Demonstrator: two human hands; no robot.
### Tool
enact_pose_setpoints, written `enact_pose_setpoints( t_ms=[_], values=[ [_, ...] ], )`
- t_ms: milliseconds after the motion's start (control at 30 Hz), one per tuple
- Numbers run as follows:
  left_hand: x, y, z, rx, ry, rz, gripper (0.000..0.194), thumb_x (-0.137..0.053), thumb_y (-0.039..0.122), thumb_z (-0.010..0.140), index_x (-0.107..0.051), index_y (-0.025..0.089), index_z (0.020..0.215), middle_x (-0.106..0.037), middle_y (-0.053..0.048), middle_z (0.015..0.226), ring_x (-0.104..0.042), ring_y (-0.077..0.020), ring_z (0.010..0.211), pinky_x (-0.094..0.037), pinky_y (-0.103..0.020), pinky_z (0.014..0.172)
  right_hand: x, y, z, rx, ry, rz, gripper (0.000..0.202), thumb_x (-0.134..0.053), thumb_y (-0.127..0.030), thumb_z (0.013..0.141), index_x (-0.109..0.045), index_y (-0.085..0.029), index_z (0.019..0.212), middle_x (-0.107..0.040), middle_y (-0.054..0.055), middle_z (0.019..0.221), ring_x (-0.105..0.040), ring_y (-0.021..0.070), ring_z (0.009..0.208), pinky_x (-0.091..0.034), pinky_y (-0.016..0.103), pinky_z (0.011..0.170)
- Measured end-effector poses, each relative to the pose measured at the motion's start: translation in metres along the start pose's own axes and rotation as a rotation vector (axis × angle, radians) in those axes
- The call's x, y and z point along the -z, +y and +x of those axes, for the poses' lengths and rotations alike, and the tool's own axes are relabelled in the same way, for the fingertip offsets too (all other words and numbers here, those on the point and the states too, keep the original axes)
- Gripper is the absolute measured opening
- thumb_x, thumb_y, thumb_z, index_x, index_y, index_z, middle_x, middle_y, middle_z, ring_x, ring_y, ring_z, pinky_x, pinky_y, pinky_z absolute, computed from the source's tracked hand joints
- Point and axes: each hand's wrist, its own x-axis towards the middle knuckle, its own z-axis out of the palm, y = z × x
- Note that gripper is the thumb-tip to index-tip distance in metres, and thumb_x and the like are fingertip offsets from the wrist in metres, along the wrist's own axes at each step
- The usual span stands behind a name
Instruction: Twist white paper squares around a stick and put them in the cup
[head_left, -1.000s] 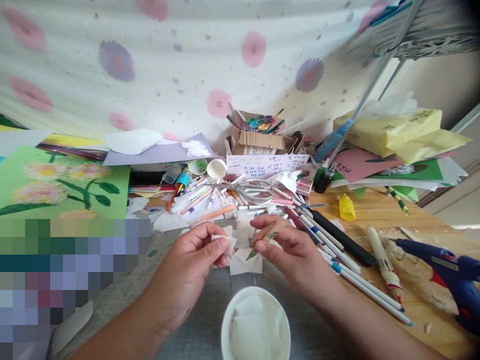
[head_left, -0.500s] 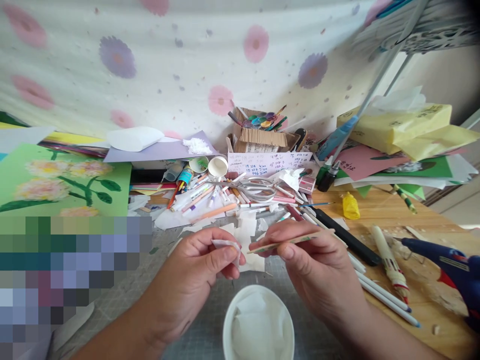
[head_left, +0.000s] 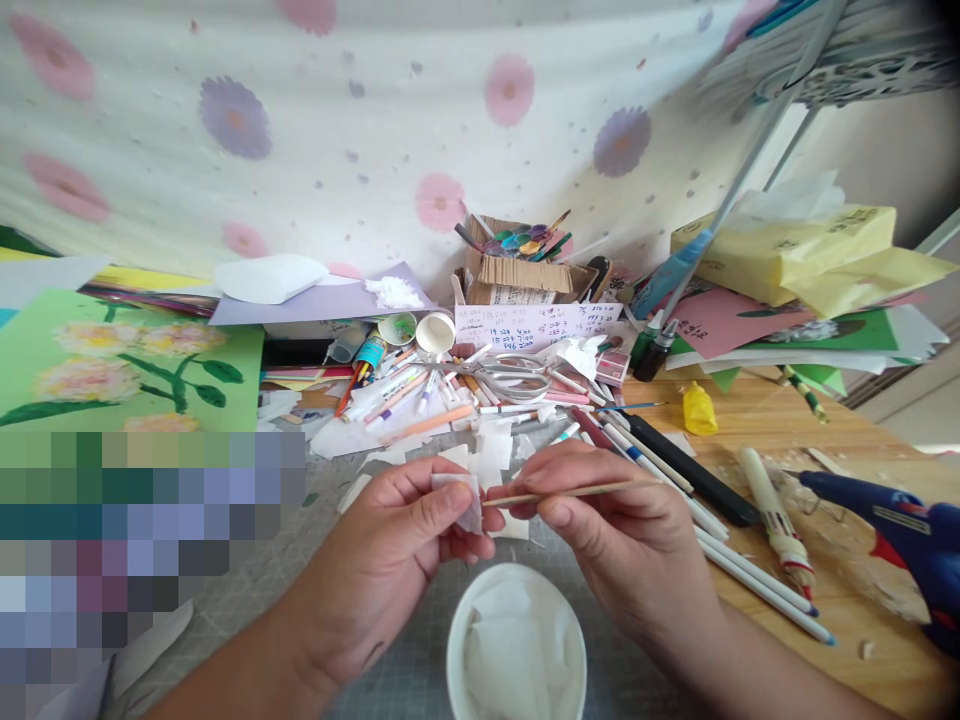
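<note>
Between thumb and fingers, my left hand [head_left: 390,540] pinches a small piece of thin white paper [head_left: 468,510]. My right hand [head_left: 626,550] grips a thin, flat wooden stick [head_left: 592,491], seen nearly edge-on. The stick's left tip meets the right side of the paper, or lies very close to it. Just below both hands stands a white bowl [head_left: 454,650] with pale, thin paper pieces [head_left: 517,650] inside. Behind the fingers, more white paper scraps [head_left: 493,455] lie on the grey cutting mat [head_left: 262,570].
Scissors [head_left: 517,380] rest on a heap of markers at the back. A blue glue gun [head_left: 885,510], a thick pen [head_left: 780,525] and a black stick-like object [head_left: 694,470] lie to the right. At left is a green flower painting [head_left: 225,345]. A cardboard box [head_left: 517,272] holds brushes.
My right hand has moved slightly left and turned the stick edge-on, bringing its tip to the paper. The paper in my left hand now faces me more.
</note>
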Motion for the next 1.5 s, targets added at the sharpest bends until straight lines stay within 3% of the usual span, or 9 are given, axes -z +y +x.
enact_pose_setpoints(
  t_ms=[1133, 1500],
  values=[
    [-0.0018, -0.0024, -0.0011, 0.035, 0.004, -0.072, 0.018, -0.097, 0.025, 0.069, -0.082, 0.016, 0.071, -0.079, -0.004, 0.065, -0.070, -0.0127, 0.059, -0.058, -0.018, 0.057, 0.0024, -0.0021, -0.0011, 0.037, -0.039, -0.056, 0.012, -0.075, -0.028, 0.096, -0.083, -0.032, 0.105, -0.081, 0.002, 0.088, -0.074, 0.0183, 0.084, -0.060, 0.032, 0.076],
    [-0.0011, -0.0028, -0.0004, 0.034, 0.002, -0.066, 0.017, -0.096, 0.027, 0.071, -0.082, 0.016, 0.073, -0.079, -0.004, 0.067, -0.070, -0.0127, 0.060, -0.058, -0.018, 0.059, 0.0021, -0.0035, 0.0012, 0.091, -0.059, -0.112, 0.011, -0.074, -0.026, 0.097, -0.082, -0.027, 0.104, -0.081, 0.002, 0.087, -0.074, 0.0160, 0.081, -0.060, 0.028, 0.075]
  ],
)
